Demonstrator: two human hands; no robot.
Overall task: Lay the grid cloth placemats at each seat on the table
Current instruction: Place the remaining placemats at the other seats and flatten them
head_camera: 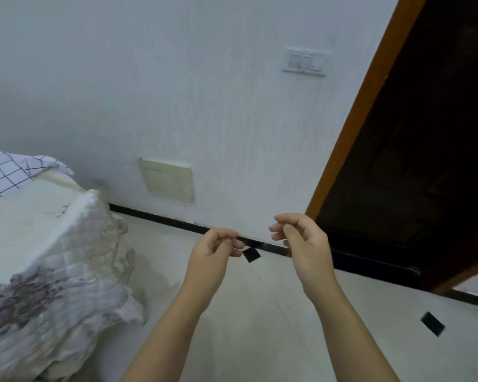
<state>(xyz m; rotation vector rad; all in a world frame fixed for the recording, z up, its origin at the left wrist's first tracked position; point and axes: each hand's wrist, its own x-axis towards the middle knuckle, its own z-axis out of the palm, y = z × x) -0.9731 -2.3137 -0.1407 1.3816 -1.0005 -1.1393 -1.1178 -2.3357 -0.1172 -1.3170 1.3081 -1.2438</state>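
A white cloth placemat with a dark grid (9,172) lies on the table at the far left, its corner rumpled near the wall. The table (39,230) wears a cream quilted cover with a faded flower print that hangs down to the floor. Both my hands are raised in front of me over the floor, well to the right of the table. My left hand (214,249) has its fingers curled in with nothing in them. My right hand (301,232) is curled the same way and holds nothing.
A white wall with a light switch (305,62) and a beige panel (167,179) faces me. A dark open doorway with an orange-brown frame (370,92) is at the right. The floor is pale tile with small black squares (432,323).
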